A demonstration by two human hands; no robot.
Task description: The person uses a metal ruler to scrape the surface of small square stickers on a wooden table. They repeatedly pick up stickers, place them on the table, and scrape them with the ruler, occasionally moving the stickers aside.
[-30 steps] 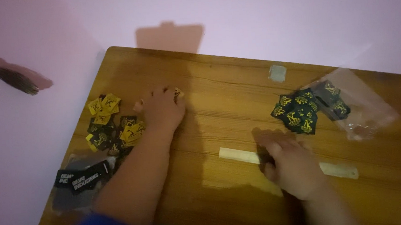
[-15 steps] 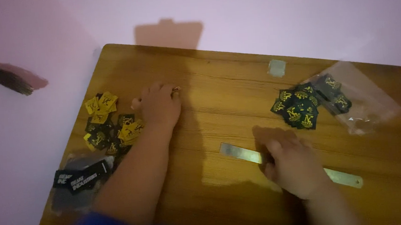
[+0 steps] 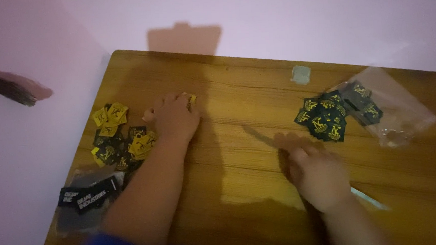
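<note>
- Head view: the left hand (image 3: 173, 117) lies palm down on the table (image 3: 240, 151), fingers curled over one yellow tag (image 3: 191, 98) at its far edge, just right of the mixed tags (image 3: 118, 138).
- The right hand (image 3: 318, 174) presses on a pale strip (image 3: 369, 198), loosely closed; its exact grip cannot be told.
- Since a second ago the strip has swung from level to slanting, its far end (image 3: 259, 135) now toward the dark tags (image 3: 323, 117) beside the clear bag (image 3: 394, 111).
- That suggests the strip is being repositioned, not lifted.
- The left hand has barely moved; both piles are unchanged.
</note>
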